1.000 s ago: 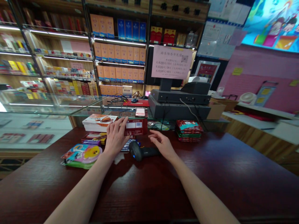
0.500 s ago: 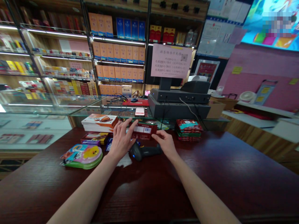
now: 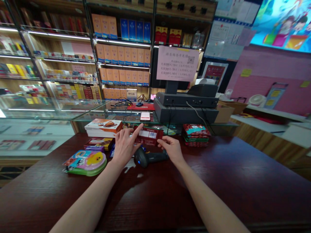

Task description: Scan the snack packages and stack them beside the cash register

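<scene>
A dark red wooden counter (image 3: 155, 197) fills the lower part of the view, and a glass display case (image 3: 48, 110) runs along its far edge, with a black cash register (image 3: 186, 108) standing on the glass. On the counter's far edge, left of centre, lies a stack of white boxes (image 3: 103, 127). A green and pink packaged toy (image 3: 85, 163) lies nearer the left, and a pile of red and green packets (image 3: 196, 135) sits right of centre.

A red carton (image 3: 148, 135) sits near the far edge between the two hands. Its long axis runs roughly left to right, tilted slightly down to the right, and a white barcode label faces the person. The left hand (image 3: 125, 147) is open with spread fingers, its index finger reaching just past the carton's left end. The right hand (image 3: 171, 149) is curled at the carton's right end, touching it or just beside it; whether it grips cannot be told. A black handheld barcode scanner (image 3: 150, 158) lies on the counter just below the carton, its head pointing left.
</scene>
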{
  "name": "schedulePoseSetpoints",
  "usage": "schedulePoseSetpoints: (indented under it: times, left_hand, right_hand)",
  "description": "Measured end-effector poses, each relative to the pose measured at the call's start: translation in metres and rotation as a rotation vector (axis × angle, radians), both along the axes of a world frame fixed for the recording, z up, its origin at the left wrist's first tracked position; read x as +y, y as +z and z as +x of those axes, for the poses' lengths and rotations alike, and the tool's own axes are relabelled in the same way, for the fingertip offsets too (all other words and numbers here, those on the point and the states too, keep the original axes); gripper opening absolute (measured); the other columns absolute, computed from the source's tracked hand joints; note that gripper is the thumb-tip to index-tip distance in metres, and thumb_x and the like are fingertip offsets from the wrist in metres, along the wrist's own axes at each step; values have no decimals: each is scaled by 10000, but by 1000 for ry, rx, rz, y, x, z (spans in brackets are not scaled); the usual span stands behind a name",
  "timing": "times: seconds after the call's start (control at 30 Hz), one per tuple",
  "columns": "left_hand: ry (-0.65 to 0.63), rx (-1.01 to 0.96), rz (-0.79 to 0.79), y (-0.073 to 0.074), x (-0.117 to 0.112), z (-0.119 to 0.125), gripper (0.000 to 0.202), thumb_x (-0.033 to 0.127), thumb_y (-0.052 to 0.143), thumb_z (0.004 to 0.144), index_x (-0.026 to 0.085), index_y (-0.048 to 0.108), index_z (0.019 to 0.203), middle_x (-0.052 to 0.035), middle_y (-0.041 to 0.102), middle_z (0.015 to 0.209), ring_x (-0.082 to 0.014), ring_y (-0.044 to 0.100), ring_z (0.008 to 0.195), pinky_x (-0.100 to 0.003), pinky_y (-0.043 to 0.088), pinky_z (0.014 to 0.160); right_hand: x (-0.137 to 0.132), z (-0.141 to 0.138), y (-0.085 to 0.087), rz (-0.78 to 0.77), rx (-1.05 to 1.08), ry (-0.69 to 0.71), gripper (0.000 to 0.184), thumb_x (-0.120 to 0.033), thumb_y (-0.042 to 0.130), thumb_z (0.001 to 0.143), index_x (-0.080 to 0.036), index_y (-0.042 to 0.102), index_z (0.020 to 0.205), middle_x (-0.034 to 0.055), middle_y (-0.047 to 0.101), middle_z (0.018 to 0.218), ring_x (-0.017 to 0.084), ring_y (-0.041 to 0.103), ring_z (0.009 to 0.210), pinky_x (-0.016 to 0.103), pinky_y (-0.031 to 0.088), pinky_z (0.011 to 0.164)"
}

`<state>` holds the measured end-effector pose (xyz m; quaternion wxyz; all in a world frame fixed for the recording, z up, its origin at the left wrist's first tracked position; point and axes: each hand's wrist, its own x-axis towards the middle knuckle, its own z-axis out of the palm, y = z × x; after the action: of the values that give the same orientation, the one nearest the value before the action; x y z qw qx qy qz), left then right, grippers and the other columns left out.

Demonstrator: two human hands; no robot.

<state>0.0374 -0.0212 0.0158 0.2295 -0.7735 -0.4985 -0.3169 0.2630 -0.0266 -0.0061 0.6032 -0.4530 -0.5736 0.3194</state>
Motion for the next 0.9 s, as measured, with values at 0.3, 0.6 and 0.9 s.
schedulePoseSetpoints:
  times: [0.3,0.6,0.9]
  left_hand:
    - [-247,-135,-40,-4,11,-1,919,192,669,848,366,152,1587,-89,487,1222,-253,566,1071,-432,504,946]
    - [-429,-214,-113,-7,9,2,778,272,552,954,377,121,1593,-116,382,1459,-289,432,1392,-477,396,1155]
    - [-523,-306,-235,-12,12,-2,818,267,538,958,300,36,1604,-119,166,1676,-280,138,1556,-480,262,1240]
  right_hand:
    - [2,-2,0,-73,149,-49,342,-489,811,678,-167,753,774,73,770,685,205,719,579,259,494,546]
    - [4,3,1,-68,135,-72,309,-463,782,709,-181,776,836,71,800,824,282,762,871,361,575,771]
    - [0,3,7,-60,216,195,732,-347,905,603,-226,668,1285,100,731,1233,300,618,1267,482,483,1081]
